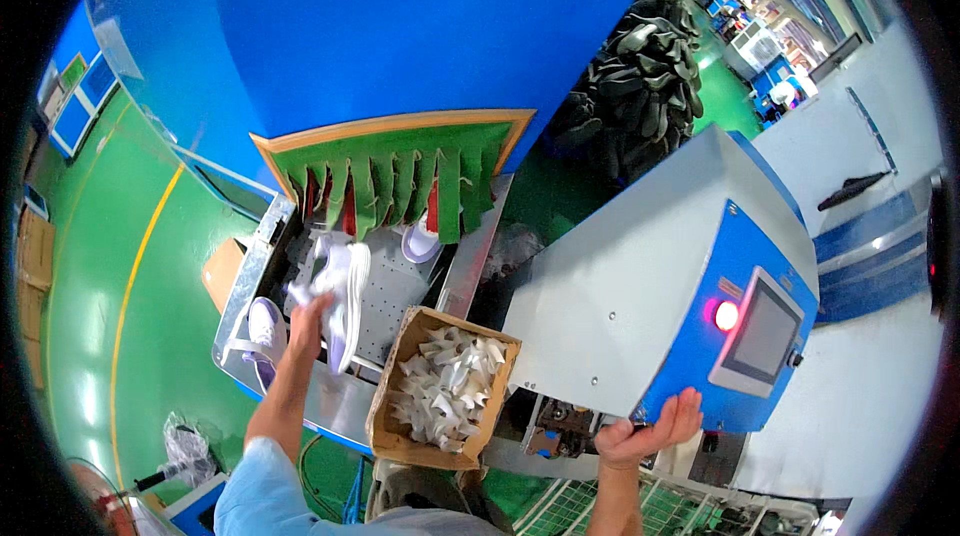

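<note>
My left hand is closed on a white and lavender sneaker, which is tipped so that its white sole faces right. The sneaker is over the perforated metal conveyor bed. Left of that hand, a second lavender sneaker lies at the bed's near left edge. Another pale shoe sits partly under the green strip curtain. My right hand is by the lower edge of the grey and blue machine, fingers stretched out, with nothing visible in it.
An open cardboard box full of white scraps stands before me, between conveyor and machine. The machine has a screen and a lit red button. Black shoe parts are piled behind. A wire rack is at the lower right.
</note>
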Tool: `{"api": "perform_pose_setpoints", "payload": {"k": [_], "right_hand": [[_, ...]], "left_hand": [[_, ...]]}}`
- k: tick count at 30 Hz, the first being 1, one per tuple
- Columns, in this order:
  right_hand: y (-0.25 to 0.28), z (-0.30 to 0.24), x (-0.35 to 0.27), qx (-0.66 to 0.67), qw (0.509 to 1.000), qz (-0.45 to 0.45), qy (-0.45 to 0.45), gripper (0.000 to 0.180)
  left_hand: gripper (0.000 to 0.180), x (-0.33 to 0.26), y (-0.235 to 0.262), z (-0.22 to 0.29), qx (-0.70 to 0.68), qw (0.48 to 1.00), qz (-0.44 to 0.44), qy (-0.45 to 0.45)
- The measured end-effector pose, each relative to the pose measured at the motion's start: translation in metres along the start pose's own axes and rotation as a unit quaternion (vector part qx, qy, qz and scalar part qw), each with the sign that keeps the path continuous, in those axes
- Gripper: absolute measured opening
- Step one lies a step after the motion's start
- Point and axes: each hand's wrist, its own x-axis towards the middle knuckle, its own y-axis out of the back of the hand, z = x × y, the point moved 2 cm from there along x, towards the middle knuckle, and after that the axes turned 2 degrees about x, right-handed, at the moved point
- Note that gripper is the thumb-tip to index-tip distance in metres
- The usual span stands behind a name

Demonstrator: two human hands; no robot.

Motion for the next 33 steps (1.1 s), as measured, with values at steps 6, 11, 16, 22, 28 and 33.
{"api": "perform_pose_setpoints", "payload": {"k": [6, 11, 16, 22, 28, 33], "right_hand": [[0.044, -0.083, -0.022, 0.451, 0.857, -0.163, -0.189, 0.089], [0.038, -0.081, -0.099, 0.790, 0.368, -0.260, -0.416, 0.079], [0.077, -0.029, -0.104, 0.719, 0.211, -0.364, -0.553, 0.058], [0.126, -0.001, -0.188, 0.653, -0.027, -0.296, -0.696, 0.060], [0.130, 0.026, -0.208, 0.699, 0.017, -0.289, -0.654, 0.063], [0.125, 0.040, -0.217, 0.704, 0.082, -0.271, -0.652, 0.066]], "left_hand": [[0.070, -0.226, -0.040, 0.004, -0.059, 0.988, -0.144, 0.007], [0.114, -0.332, -0.122, 0.005, 0.026, 0.892, -0.433, -0.124], [0.081, -0.371, -0.143, 0.002, 0.203, 0.812, -0.546, -0.027], [0.053, -0.414, -0.162, -0.055, 0.314, 0.830, -0.462, 0.002], [0.021, -0.426, -0.209, -0.052, 0.428, 0.727, -0.527, -0.100], [0.015, -0.435, -0.221, -0.115, 0.156, 0.851, -0.494, 0.084]]}}
